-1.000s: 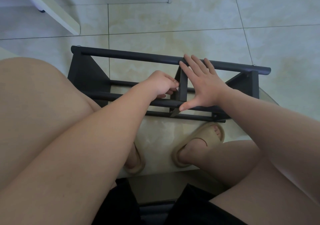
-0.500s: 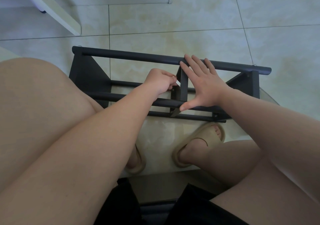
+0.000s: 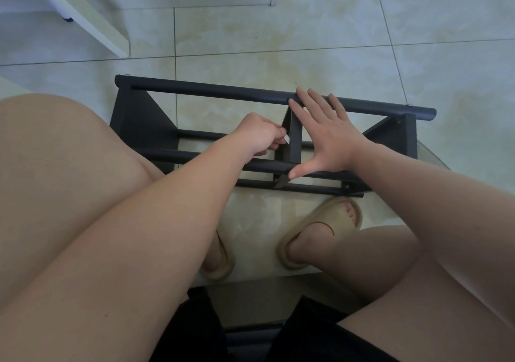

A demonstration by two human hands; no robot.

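Note:
A dark metal rack frame [image 3: 211, 89] of round bars and flat end panels lies on the tiled floor in front of my knees. A flat upright divider [image 3: 294, 135] stands in its middle. My right hand [image 3: 324, 138] lies flat and spread against the divider's right side, fingertips at the top bar, thumb on a lower bar. My left hand [image 3: 257, 135] is curled just left of the divider and pinches a small pale tool [image 3: 285, 140] against it. What the tool is cannot be made out.
My feet in beige slippers [image 3: 323, 230] stand close behind the frame. A white furniture leg [image 3: 92, 18] slants across the floor at the upper left. Pale floor tiles [image 3: 348, 27] stretch beyond the frame.
My left hand has risen slightly and shifted closer to the divider, and the small pale tool now shows at its fingertips. My right hand and the frame have stayed put.

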